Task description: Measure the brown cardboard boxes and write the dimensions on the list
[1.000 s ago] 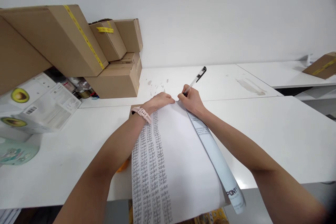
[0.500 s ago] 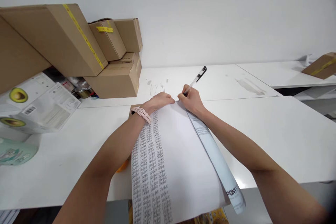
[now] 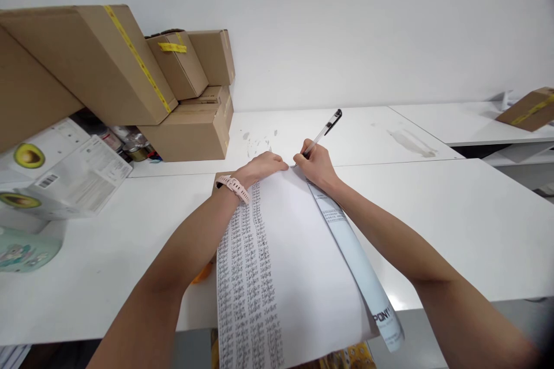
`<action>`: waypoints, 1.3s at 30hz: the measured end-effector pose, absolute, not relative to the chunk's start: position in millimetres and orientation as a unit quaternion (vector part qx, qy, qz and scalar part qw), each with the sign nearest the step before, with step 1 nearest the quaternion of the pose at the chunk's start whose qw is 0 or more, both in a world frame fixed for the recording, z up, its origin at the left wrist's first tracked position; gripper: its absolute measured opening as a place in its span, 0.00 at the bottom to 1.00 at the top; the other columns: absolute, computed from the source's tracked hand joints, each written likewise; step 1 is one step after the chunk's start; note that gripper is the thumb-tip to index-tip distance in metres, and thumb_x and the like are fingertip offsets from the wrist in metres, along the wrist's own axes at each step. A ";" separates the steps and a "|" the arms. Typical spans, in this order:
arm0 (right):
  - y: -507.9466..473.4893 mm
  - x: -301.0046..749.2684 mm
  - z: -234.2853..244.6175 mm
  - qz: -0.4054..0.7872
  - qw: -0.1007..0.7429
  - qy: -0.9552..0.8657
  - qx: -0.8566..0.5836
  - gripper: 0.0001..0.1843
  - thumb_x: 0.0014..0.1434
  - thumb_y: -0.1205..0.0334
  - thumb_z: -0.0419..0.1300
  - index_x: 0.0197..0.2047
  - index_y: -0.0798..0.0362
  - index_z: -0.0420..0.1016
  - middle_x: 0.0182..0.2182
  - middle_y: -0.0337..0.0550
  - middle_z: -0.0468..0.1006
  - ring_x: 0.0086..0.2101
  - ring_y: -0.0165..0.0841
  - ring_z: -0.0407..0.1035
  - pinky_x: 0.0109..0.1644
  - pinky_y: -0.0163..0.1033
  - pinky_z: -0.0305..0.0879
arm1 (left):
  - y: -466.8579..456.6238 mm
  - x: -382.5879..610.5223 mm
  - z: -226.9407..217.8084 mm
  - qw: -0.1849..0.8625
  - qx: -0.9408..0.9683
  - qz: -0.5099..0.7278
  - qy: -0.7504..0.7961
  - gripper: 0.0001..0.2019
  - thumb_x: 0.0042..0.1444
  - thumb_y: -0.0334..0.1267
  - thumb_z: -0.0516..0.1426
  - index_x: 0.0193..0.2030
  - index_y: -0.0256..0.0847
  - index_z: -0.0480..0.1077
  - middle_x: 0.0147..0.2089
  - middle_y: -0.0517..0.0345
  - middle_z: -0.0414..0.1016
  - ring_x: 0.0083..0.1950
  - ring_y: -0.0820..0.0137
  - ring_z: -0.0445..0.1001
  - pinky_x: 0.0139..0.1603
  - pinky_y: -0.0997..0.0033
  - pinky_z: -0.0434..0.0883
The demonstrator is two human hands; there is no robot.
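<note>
A large white sheet (image 3: 294, 265) with several columns of small handwriting lies on the white table (image 3: 454, 219) and hangs over its front edge. My right hand (image 3: 315, 164) is closed on a clear pen with a black cap (image 3: 322, 132), its tip at the sheet's far edge. My left hand (image 3: 264, 164) lies flat on the sheet's top, fingers stretched toward the pen tip. A pink watch strap (image 3: 234, 187) circles that wrist. A second printed sheet (image 3: 363, 282) sticks out under the right side.
Stacked cardboard boxes (image 3: 130, 81) with yellow tape fill the back left. White cartons with avocado pictures (image 3: 60, 170) and a mint-green object (image 3: 26, 248) sit at the left. Another cardboard box (image 3: 526, 106) rests on a far right table. Something orange (image 3: 203, 274) peeks from under my left forearm.
Almost nothing; the pen has tilted a hair to the right while both hands keep their places on the sheet.
</note>
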State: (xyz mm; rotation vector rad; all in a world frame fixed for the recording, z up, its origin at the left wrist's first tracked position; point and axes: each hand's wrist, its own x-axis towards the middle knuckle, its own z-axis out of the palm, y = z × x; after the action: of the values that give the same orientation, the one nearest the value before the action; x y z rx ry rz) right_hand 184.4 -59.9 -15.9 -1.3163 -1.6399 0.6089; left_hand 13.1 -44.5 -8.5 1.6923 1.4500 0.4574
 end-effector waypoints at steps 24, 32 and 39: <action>-59.2 186.0 -16.2 0.234 0.464 -0.662 -0.541 0.10 0.47 0.65 0.56 0.22 0.48 0.55 0.18 0.32 0.59 0.23 0.29 0.54 0.30 0.38 0.49 | -44.3 11.9 -10.1 0.420 0.681 0.188 0.570 0.11 0.49 0.41 0.60 0.22 0.42 0.63 0.25 0.60 0.65 0.25 0.71 0.62 0.25 0.67 0.55; -59.5 188.0 -16.1 0.249 0.535 -0.607 -0.532 0.12 0.50 0.67 0.58 0.24 0.48 0.56 0.17 0.30 0.59 0.22 0.28 0.54 0.27 0.37 0.52 | -41.5 9.5 -13.7 0.436 0.675 0.191 0.564 0.12 0.49 0.42 0.61 0.22 0.43 0.63 0.24 0.61 0.62 0.24 0.71 0.60 0.25 0.67 0.54; -143.4 238.3 -14.2 0.222 0.636 -0.531 -0.514 0.14 0.68 0.50 0.53 0.43 0.50 0.71 0.22 0.37 0.75 0.22 0.30 0.68 0.27 0.37 0.64 | -44.0 9.6 -9.9 0.437 0.673 0.191 0.565 0.10 0.47 0.41 0.61 0.23 0.42 0.65 0.24 0.60 0.65 0.25 0.70 0.63 0.25 0.68 0.56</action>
State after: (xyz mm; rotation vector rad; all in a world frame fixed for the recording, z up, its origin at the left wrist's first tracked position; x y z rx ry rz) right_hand 238.3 -143.4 -14.2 -1.1749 -1.2136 0.5075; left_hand 9.6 -44.0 -9.9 1.6753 1.4052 0.4760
